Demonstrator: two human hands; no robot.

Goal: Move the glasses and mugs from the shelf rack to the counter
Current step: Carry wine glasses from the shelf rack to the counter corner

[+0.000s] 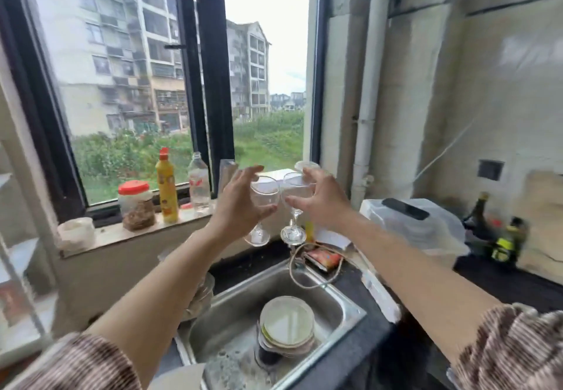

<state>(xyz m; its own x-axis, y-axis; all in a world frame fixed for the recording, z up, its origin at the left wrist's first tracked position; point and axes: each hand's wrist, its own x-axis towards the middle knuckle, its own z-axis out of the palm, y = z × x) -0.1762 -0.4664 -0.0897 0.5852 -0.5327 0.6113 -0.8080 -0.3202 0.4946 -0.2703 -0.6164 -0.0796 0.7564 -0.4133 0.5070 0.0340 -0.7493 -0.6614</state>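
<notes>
sill left: jar point(136, 205), yellow bottle point(166, 185), clear bottle point(199, 185) crowd it | sink point(341, 301): bowl stack point(286, 328) blocks centre | counter point(502, 283) lower right: bare

No legible text anywhere

There are 2 stemmed wine glasses point(264, 199) point(297, 196), 1 in each of 2 hands point(240, 204) point(323, 199). On the sill stand 1 red-lidded jar point(135, 204), 1 yellow bottle point(167, 185) and 1 clear bottle point(198, 185). The sink point(341, 301) holds 1 stack of plates point(288, 325).
</notes>
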